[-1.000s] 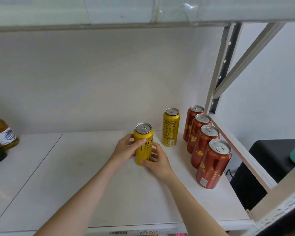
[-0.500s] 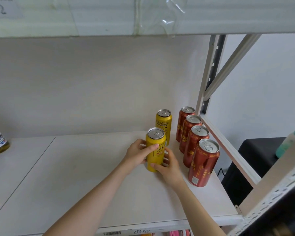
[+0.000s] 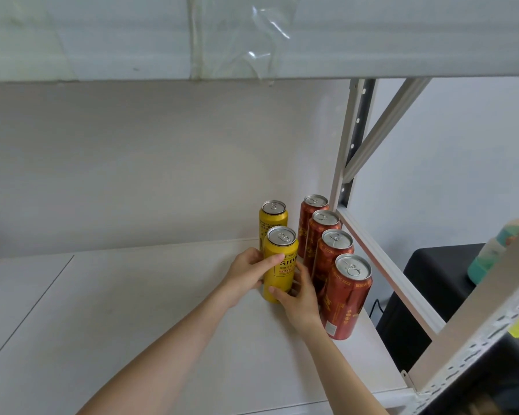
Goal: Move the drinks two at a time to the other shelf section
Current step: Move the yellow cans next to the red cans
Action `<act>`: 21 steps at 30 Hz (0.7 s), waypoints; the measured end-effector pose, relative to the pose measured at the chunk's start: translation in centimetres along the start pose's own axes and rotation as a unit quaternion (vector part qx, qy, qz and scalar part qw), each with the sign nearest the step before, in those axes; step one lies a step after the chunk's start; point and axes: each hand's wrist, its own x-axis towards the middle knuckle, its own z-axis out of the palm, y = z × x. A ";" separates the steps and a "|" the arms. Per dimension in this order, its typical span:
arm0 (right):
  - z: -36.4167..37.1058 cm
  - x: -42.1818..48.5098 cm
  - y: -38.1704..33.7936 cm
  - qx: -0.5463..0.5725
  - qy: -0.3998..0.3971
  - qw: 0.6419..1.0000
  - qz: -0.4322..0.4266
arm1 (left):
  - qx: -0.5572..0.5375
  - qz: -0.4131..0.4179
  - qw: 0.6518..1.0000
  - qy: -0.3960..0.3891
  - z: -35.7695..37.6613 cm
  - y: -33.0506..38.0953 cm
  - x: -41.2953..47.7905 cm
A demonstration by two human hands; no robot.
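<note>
A yellow can (image 3: pixel 282 259) stands upright on the white shelf (image 3: pixel 132 324), just in front of a second yellow can (image 3: pixel 272 217). My left hand (image 3: pixel 249 275) grips the front can from the left, thumb across its label. My right hand (image 3: pixel 297 298) holds its lower right side, fingers curled round the base. To the right, several red cans (image 3: pixel 346 295) stand in a row along the shelf's right edge.
The upper shelf board (image 3: pixel 252 37) hangs low overhead. A white upright post and diagonal brace (image 3: pixel 354 151) close the right end. Beyond it sit a black box (image 3: pixel 432 289) and a green bottle (image 3: pixel 492 256). The left shelf surface is bare.
Both hands have slid the front yellow can to the right and back, close behind the other yellow can and beside the red row. The bottles at the far left have left the view.
</note>
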 end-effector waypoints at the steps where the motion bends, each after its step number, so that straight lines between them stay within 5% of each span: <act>1: 0.0 0.2 0.0 0.002 0.000 1.000 0.001 | -0.002 -0.001 1.000 0.001 0.0 0.0 0.2; 21: 0.4 2.8 0.8 -0.017 0.001 1.000 0.005 | -0.014 -0.019 1.000 -0.013 -0.5 0.3 3.0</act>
